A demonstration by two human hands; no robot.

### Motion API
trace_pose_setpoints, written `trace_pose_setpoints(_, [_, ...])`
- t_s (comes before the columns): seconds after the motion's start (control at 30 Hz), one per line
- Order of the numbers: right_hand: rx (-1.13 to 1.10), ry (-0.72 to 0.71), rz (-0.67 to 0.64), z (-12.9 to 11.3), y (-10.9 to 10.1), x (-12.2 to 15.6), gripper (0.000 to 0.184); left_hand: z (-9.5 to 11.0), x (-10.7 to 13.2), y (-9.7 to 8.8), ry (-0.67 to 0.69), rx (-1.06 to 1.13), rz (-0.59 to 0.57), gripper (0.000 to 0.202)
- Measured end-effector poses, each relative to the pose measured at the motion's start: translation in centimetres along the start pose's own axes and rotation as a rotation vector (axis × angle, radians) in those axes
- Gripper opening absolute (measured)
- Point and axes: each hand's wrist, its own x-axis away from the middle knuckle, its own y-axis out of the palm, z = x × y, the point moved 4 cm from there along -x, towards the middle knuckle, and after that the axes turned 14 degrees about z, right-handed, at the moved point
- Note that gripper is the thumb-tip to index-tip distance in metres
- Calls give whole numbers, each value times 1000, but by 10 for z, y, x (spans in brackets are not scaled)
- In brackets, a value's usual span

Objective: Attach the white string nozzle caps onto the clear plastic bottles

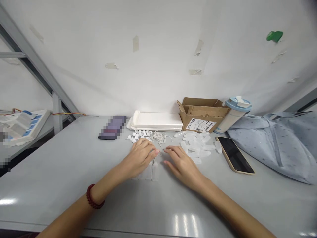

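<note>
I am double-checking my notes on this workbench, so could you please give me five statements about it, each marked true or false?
1. The cup stands to the right of the box. True.
2. The bracelet is on the right wrist. False: it is on the left wrist.
3. The phone with the black screen lies inside the box. False: it lies on the table, beside the bag.
4. The left hand and the right hand are clasped together. False: they are apart.
5. A tangle of cord lies beyond the hands. True.
</note>
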Motion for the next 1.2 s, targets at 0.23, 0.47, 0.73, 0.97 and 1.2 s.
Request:
trace_pose_setpoints(0.23, [265,-131,-97,8,9,3,44,4,0,-1,38,-14,38,35])
trace_pose_setpoints(0.47, [119,-33,-103,8,1,-3,36,3,0,0,71,-101,88,29])
trace_pose_setpoints(0.73, [-255,103,91,-1,-21,-9,20,10,4,4,225,-167,154,34])
trace_pose_setpoints(0.97, [-442,152,72,-18,-29,-8,17,12,6,5,311,-156,162,19])
trace_pose_setpoints(1.2, [-84,124,125,11,-40,-15,19,11,3,-1,263,-141,189,17])
